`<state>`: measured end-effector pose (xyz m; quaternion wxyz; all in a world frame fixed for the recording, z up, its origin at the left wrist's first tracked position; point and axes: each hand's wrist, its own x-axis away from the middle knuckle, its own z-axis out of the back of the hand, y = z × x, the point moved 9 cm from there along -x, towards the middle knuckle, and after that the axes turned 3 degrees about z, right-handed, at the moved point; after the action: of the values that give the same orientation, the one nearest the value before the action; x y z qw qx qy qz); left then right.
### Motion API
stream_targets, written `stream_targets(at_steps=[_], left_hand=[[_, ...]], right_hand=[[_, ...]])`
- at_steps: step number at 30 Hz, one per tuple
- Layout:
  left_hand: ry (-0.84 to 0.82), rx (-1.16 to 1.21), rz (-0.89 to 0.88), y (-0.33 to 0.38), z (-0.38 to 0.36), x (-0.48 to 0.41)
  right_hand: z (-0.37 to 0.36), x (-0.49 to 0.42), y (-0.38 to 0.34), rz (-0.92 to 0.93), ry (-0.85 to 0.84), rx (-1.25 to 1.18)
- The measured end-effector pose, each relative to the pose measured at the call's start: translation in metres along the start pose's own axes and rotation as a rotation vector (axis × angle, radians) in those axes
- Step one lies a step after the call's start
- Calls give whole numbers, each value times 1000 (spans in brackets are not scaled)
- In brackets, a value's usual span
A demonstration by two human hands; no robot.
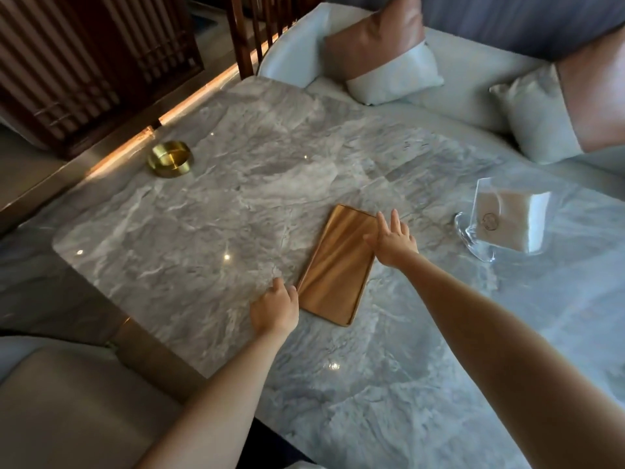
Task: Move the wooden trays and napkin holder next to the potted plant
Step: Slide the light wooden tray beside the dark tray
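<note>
A flat, oblong wooden tray (336, 265) lies in the middle of the grey marble table (203, 214). My right hand (390, 240) rests with spread fingers on the tray's far right edge. My left hand (274, 308) sits at the tray's near left edge, fingers curled down beside the rim; whether it grips the rim I cannot tell. A clear acrylic napkin holder (504, 221) with white napkins stands to the right, apart from both hands. No potted plant is in view.
A round brass dish (170, 159) sits near the table's far left edge. A pale sofa with cushions (394, 55) runs behind and right of the table. A grey chair (67, 401) stands at the near left.
</note>
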<state>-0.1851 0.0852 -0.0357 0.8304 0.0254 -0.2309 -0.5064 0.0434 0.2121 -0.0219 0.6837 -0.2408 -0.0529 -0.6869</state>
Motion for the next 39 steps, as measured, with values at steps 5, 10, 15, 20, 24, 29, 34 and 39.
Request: stream_targets(at_steps=[5,10,15,20,24,29,34,39], left_hand=[[-35,59,66,-2,-13,0],[-59,90,100,-1,-19,0],[-46,74,91,4,-18,3],[-54,164,135,4,-20,4],[-67,201,177,-1,-21,1],[-89,252,205,-3,-20,-4],[-69,250,203,0,-9,-13],[-4,170,155,19,11,-24]], right_hand=[[-7,-26,-3,-26,-66,-57],[-11,-43,-7,-11,-125,-66],[-10,-48,-5,-2,-125,-51],[-9,-44,0,-21,-116,-37],[-12,-36,9,-57,-119,-62],[-15,-17,29,-168,-119,-120],[-26,13,54,-248,-130,-238],[-23,46,78,-340,-78,-406]])
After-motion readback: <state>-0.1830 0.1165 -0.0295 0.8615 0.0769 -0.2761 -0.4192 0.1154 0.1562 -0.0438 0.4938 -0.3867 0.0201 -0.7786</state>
